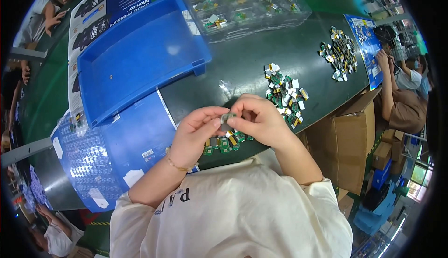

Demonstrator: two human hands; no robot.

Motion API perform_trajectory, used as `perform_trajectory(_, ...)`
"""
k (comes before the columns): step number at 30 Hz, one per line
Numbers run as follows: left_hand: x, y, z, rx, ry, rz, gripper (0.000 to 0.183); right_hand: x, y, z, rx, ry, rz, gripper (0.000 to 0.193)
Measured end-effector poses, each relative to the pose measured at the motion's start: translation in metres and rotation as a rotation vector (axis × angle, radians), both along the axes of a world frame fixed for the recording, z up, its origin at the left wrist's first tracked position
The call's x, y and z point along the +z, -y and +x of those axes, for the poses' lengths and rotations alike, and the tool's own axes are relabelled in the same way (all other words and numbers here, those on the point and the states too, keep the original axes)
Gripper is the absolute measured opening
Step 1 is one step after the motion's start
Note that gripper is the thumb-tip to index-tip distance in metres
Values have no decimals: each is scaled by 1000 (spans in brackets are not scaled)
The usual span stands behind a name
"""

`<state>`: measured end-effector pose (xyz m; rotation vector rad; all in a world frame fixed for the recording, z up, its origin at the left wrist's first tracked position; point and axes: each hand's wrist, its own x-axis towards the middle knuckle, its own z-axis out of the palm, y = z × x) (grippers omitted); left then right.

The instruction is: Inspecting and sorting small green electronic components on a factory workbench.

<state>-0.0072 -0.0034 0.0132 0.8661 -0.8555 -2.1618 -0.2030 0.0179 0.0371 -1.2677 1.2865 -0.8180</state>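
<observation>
Between both hands, in front of my chest, is a small green circuit board (227, 117) with a pale patch on it. My left hand (198, 128) pinches its left side between thumb and fingers. On the opposite side, my right hand (255, 119) grips it with thumb and forefinger, the other fingers curled in. Just below the hands, by the table's near edge, lies a heap of small green boards with white and golden parts (228, 143), partly hidden by the left hand. A larger pile of similar boards (285, 94) spreads to the right of my right hand.
An empty-looking blue tray (140, 78) stands at the left, beside a clear blister sheet (86, 157) on blue card. Clear compartment trays holding boards (242, 6) stand at the back. Another board pile (339, 55) lies far right, and a cardboard box (343, 148) stands beside the table. Other people work around.
</observation>
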Motion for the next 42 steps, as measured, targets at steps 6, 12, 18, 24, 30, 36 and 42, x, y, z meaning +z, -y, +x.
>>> perform_trajectory(6,-7,3,6,-35,-165,171,23,-7,-1,8,-45,34,-45,9)
perform_trajectory(12,-7,1,5,-31,-84,122,26,-4,-2,12,-59,-25,-104,7)
perform_trajectory(18,-12,1,7,-40,-187,157,25,0,-6,17,-119,-21,-131,8)
perform_trajectory(24,-14,-1,8,-35,-206,168,24,4,-9,21,-169,-23,-149,10)
perform_trajectory(30,-17,-2,7,-28,-205,146,23,3,-10,23,-203,-74,-190,12)
perform_trajectory(36,-17,-4,6,6,-166,144,24,-2,-9,25,-228,-147,-251,12)
perform_trajectory(42,-15,-4,5,37,-125,155,25,-3,-8,27,-237,-194,-286,12)
